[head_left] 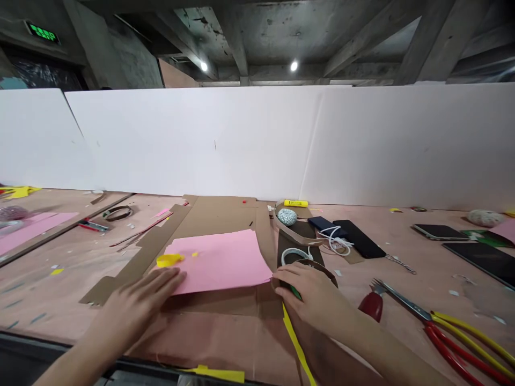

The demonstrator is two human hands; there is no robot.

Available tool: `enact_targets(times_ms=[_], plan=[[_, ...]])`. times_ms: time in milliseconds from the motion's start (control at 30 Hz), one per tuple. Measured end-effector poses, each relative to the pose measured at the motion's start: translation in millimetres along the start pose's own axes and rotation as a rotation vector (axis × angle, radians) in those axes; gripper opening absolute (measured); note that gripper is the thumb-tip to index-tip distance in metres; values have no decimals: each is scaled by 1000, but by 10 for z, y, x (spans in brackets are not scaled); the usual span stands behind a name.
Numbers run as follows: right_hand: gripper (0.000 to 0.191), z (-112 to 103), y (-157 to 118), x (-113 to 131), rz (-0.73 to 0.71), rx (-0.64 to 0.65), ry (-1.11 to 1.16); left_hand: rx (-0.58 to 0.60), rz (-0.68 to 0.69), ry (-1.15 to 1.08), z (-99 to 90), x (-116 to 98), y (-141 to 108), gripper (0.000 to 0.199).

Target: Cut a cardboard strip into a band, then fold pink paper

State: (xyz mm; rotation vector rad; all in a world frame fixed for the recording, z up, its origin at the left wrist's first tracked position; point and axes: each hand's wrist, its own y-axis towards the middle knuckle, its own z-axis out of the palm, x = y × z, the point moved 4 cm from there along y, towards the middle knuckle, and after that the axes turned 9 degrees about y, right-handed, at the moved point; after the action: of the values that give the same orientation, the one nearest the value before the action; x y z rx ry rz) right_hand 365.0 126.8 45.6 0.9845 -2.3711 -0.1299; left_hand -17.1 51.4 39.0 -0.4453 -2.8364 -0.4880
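Pink paper sheets (221, 260) lie stacked on flat brown cardboard (217, 214), with a small yellow piece (169, 260) near their left side. My left hand (145, 295) rests at the lower left of the pink sheets, its fingers stretched out flat and nothing seen in its grip. At the right corner of the sheets is my right hand (303, 289), fingers curled. Something green shows under its fingers, too hidden to make out. A yellow strip (298, 346) runs down from below that hand toward the front edge.
Right of my right hand lie a red-handled tool (372, 305) and scissors with red and yellow handles (430, 316). Farther back are a phone (359, 238), white cable (336, 239), speckled ball (287, 216) and yellow tube (295, 203). A cutter (94, 225) lies left; a white panel (201, 145) stands behind.
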Motion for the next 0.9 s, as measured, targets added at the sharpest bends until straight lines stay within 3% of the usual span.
enact_targets(times_ms=[67, 167, 267, 333, 400, 500, 600, 700, 900], plan=[[27, 27, 23, 1, -8, -12, 1, 2, 11, -34, 220, -141, -31, 68], [42, 136, 50, 14, -82, 18, 7, 12, 29, -89, 337, -193, -60, 65], [56, 296, 56, 32, -221, 71, 14, 55, 47, -146, 283, -187, -91, 59], [38, 393, 58, 36, -305, 65, 8, 100, 67, -184, 202, -198, -103, 48], [31, 467, 68, 32, -358, 38, -4, 149, 92, -219, 117, -218, -85, 52], [32, 533, 104, 32, -401, 7, -24, 214, 125, -263, 46, -226, 47, 54], [33, 552, 140, 50, -437, -24, -45, 278, 184, -310, 112, -187, 296, 54], [32, 535, 137, 72, -465, -53, -66, 324, 205, -338, 275, -13, 548, 62], [28, 472, 164, 124, -439, -72, -94, 289, 55, -326, 497, 605, 772, 58]])
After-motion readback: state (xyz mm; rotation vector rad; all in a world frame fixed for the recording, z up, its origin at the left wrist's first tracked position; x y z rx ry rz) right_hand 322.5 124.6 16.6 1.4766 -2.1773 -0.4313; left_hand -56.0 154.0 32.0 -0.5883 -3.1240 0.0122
